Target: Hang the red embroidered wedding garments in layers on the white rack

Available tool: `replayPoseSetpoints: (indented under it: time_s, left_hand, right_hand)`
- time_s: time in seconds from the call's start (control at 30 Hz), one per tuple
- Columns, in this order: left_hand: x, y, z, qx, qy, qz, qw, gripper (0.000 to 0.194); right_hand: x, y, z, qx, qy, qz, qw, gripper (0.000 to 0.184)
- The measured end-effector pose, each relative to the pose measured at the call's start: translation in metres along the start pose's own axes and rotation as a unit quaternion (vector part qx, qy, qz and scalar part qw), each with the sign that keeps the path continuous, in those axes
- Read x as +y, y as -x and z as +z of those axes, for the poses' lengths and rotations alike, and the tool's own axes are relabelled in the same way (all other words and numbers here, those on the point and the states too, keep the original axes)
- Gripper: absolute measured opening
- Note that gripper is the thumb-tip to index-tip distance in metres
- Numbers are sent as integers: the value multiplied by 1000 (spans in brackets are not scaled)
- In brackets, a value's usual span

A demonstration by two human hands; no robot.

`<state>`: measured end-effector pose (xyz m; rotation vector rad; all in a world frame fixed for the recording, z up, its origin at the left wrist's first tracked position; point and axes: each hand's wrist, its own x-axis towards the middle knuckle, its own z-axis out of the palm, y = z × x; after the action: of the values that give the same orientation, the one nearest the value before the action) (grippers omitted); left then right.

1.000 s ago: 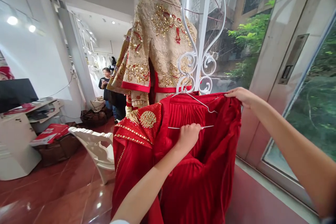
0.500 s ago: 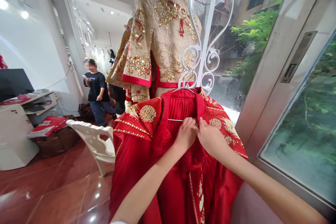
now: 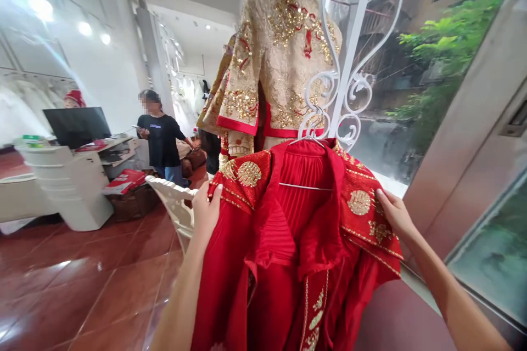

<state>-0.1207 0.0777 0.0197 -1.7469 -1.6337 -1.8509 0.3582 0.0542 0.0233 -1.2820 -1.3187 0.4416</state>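
Note:
A red garment (image 3: 280,279) with gold embroidery and pleated lining hangs in front of me, its front parted at the collar. It hangs from a metal hanger (image 3: 307,186) hooked on a white scrolled stand (image 3: 348,66). My left hand (image 3: 206,209) pinches the edge of its left shoulder flap, thumb in front. At the opposite shoulder, my right hand (image 3: 394,213) grips the embroidered edge with the thumb on top; the other fingers are hidden behind the cloth. Behind it hangs a cream jacket (image 3: 284,60) with gold sequins and red trim.
A white chair (image 3: 175,203) stands just left of the garment. Farther left are a desk (image 3: 88,186) with a monitor (image 3: 78,125), and a red box (image 3: 125,181). A person in a black shirt (image 3: 162,142) stands at the back. A window (image 3: 436,66) is at right.
Both hands have left the middle of the collar and moved apart to the two shoulders. The collar front now lies wider apart. My view has turned left, and the person's arm reaches out sideways.

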Motion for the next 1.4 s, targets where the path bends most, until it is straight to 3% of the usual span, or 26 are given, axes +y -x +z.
replayPoseSetpoints:
  time_s: [0.23, 0.33, 0.4, 0.47, 0.53, 0.6, 0.67, 0.73, 0.8, 0.87, 0.93, 1.0, 1.17, 1.23, 1.4]
  left_hand:
    - [-37, 34, -15, 3, -23, -82, 996, 34]
    - [-46, 38, -17, -31, -24, -95, 995, 34]
    - [-48, 39, -17, -49, -22, -92, 994, 32]
    - [-43, 45, -19, 3, -38, -71, 997, 32]
    - [-29, 61, -21, 91, -61, -41, 993, 38]
    - [-7, 88, -21, 128, -59, -19, 990, 38]
    - [15, 122, -17, 108, -41, -8, 993, 39]
    - [30, 155, -9, 80, -47, -6, 996, 45]
    - [33, 181, 0, 12, -36, -32, 999, 50]
    - [29, 195, 8, -85, 16, -95, 992, 48]
    - [23, 197, 11, -145, 67, -150, 976, 40]
    - [21, 192, 10, -142, 74, -139, 977, 31]
    - [35, 182, -1, 19, -11, -7, 1000, 27]
    - [39, 186, -3, 10, -12, -8, 1000, 16]
    - [37, 197, -2, -83, 50, -137, 986, 16]
  right_hand:
    - [27, 16, 25, 47, -133, 106, 984, 47]
    - [25, 20, 23, 66, -83, 84, 991, 51]
    - [21, 26, 18, 93, 18, 53, 994, 54]
    - [15, 40, 16, 142, 159, 27, 977, 54]
    - [9, 63, 21, 229, 271, -15, 935, 52]
    - [3, 96, 36, 329, 305, -68, 891, 47]
    - [1, 132, 59, 374, 270, -78, 884, 42]
    - [5, 164, 85, 325, 185, -16, 927, 38]
    - [13, 185, 107, 227, 101, 65, 966, 39]
    - [22, 197, 122, 119, 35, 122, 985, 44]
    - [29, 201, 129, 50, -10, 140, 989, 47]
    - [31, 201, 129, 46, -25, 119, 992, 42]
    - [20, 195, 115, 155, -30, 48, 986, 28]
    - [15, 192, 107, 167, -54, 70, 982, 30]
    - [11, 191, 99, 74, -79, 162, 981, 32]
